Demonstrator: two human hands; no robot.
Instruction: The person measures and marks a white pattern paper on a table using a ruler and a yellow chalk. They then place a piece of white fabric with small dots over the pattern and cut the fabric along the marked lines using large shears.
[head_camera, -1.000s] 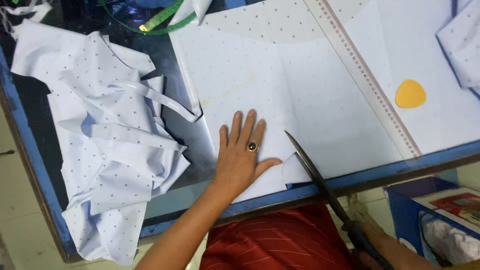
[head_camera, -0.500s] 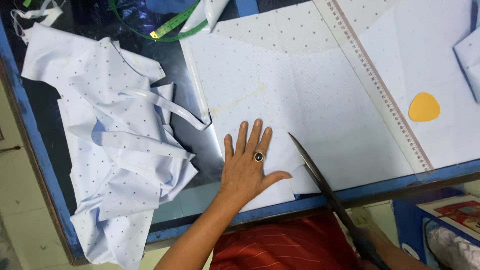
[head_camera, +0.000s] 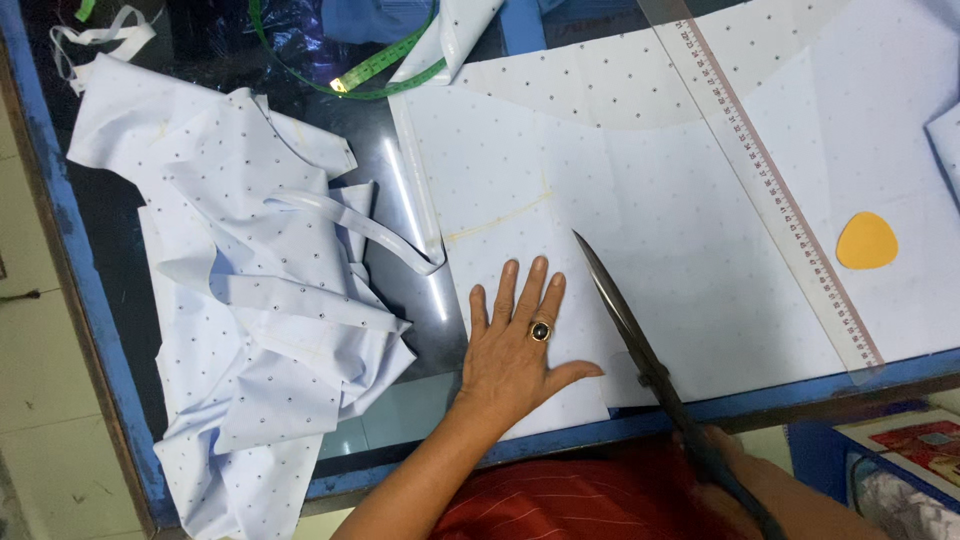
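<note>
Left hand (head_camera: 520, 350) lies flat and open, pinning the dotted cloth (head_camera: 640, 230) at the table's near edge. Right hand (head_camera: 725, 480) grips the shears (head_camera: 625, 315), blades partway in; most of the chalk line (head_camera: 500, 218) remains uncut.

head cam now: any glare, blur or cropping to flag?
Head view: bright streak of glare on the dark glass table beside the dotted fabric; the clear ruler also catches light. Focus is fairly sharp on the left hand and scissors, no clear motion blur. The right hand is mostly cropped at the lower edge. Shadows are soft and lighting even.
</note>
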